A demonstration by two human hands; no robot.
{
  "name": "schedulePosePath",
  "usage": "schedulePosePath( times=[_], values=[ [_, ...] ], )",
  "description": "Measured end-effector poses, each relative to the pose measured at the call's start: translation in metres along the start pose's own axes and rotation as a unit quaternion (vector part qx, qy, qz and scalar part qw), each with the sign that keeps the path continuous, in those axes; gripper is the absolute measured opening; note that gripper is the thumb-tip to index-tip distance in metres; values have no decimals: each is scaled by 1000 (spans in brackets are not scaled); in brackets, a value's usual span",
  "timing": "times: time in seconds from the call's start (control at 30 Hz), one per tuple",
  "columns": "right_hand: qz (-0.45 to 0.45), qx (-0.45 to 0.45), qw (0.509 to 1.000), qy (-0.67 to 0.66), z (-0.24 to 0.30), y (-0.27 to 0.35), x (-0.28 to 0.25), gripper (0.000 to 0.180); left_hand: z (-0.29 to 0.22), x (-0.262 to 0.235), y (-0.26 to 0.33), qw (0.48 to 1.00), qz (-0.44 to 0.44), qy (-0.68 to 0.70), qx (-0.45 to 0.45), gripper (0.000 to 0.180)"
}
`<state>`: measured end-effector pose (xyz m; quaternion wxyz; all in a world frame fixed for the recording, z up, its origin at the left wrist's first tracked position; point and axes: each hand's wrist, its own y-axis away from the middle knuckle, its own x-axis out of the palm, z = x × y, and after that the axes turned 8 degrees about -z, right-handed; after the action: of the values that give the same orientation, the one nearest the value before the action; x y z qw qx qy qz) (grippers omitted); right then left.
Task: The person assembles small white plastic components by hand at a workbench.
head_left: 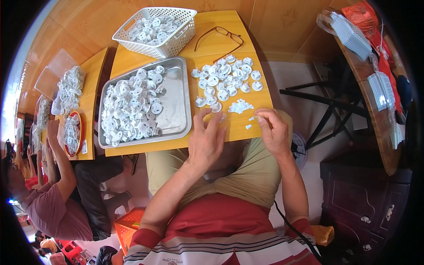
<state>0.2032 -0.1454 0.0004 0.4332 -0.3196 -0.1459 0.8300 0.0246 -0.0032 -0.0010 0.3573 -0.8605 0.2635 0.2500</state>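
At the table's near edge, my left hand [206, 140] has its fingers spread and bent over the wood. Beside its index fingertip is a round white plastic part [222, 117], partly covered; whether it is touched I cannot tell. To the right, my right hand [274, 133] pinches thumb and index finger together at a small white plastic piece [251, 118]. Another small piece [248, 126] lies just below it. A little pile of such small white pieces [240, 106] sits between the hands. Beyond it spread several round white plastic parts [223, 92] with raised square tops.
A metal tray [179, 126] heaped with white parts [130, 106] stands left. Behind it is a white basket [191, 33] of similar parts, with eyeglasses [229, 35] alongside. At far left, another person [57, 203] works at a neighbouring table. A round folding table [366, 92] stands right.
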Motion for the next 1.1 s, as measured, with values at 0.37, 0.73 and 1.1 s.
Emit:
schedulePosePath(
  times=[0.37,0.73,1.1],
  values=[
    [110,127,974,-154,40,7,-4,8,-38,-16,1,932,86,317,-157,20],
    [118,135,976,-123,49,15,0,8,-28,-13,4,810,192,443,-333,19],
    [98,198,958,-183,38,24,3,11,-27,-1,11,815,178,449,-321,16]
  ],
)
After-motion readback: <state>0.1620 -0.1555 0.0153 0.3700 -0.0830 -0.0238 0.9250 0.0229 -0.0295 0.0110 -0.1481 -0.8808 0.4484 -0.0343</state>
